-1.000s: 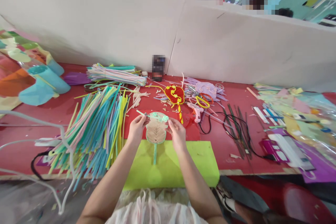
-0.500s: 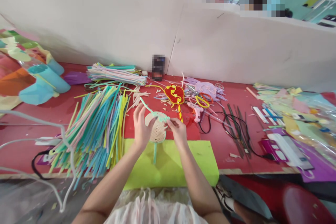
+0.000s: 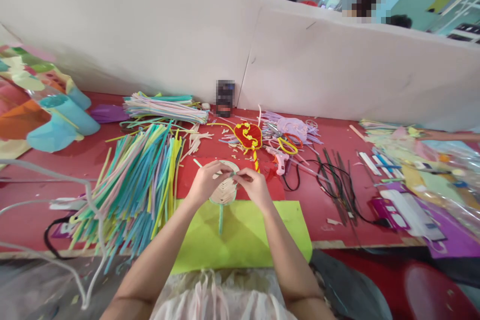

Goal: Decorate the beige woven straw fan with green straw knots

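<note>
My left hand (image 3: 207, 183) is closed in a pinch on a pale mint-green pipe cleaner (image 3: 197, 163), whose free end pokes out past my knuckles to the left. My right hand (image 3: 256, 186) pinches the same pipe cleaner from the right, fingertips almost meeting the left ones. Most of the pipe cleaner is hidden behind my fingers. Directly below them lies a round cream fan shape (image 3: 224, 193) with a ribbed, leaf-like pattern and a green stem (image 3: 221, 220). It rests across a red sheet (image 3: 187, 180) and a lime-green sheet (image 3: 262, 240).
Loose coloured pipe cleaners (image 3: 131, 180) pile up at left. Beyond my hands lie a red-and-yellow pipe-cleaner fan (image 3: 249, 136), scissors (image 3: 287, 145) and a pink glue gun (image 3: 280, 161). Black cable (image 3: 347, 180) crosses dark sticks at right. A white partition (image 3: 168, 40) bounds the table's back.
My left hand has closed from spread fingers into a pinch and lowered over the fan. Both hands' fingertips have come closer together, covering the curled mint-green part.
</note>
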{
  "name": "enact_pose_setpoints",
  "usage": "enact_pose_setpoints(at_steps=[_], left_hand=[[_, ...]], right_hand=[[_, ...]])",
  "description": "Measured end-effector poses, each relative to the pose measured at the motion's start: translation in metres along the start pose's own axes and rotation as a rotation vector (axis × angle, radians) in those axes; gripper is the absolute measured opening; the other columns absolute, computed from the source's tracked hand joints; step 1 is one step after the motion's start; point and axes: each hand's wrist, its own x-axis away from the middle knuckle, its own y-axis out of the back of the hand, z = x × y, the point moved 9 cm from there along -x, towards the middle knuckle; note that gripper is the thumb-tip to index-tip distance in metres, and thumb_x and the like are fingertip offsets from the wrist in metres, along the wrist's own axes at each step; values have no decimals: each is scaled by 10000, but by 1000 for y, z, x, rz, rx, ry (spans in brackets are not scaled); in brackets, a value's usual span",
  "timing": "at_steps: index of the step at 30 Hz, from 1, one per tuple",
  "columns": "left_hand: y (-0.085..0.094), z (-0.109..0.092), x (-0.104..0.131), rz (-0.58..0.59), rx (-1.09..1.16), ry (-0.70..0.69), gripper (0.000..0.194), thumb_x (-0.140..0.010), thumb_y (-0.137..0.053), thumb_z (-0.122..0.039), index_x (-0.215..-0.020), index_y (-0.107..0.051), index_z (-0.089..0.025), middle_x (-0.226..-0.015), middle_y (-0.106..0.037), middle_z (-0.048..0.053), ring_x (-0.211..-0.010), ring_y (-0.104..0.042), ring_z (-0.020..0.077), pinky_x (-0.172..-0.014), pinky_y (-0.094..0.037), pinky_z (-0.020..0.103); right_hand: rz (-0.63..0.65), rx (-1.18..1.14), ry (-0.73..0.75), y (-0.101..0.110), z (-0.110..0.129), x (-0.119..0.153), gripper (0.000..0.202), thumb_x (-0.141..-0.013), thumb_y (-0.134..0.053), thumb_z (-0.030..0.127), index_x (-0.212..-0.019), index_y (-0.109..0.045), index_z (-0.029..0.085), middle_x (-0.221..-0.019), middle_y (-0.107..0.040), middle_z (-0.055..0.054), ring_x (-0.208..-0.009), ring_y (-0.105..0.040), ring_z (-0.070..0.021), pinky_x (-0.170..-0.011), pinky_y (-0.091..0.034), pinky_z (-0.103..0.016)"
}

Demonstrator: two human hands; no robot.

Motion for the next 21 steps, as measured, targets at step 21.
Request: enact_pose_setpoints(at_steps=[21], left_hand=[[-17, 38, 3, -89, 238, 221, 95, -796, -541, -270, -796, -571, -181, -750, -629, 8, -696, -597, 129, -681, -472, 239]], right_hand=[[-25, -203, -96, -7, -14, 2, 235, -724, -660, 432, -791, -656, 207, -682, -670, -9, -624, -672, -176, -603, -570, -310]])
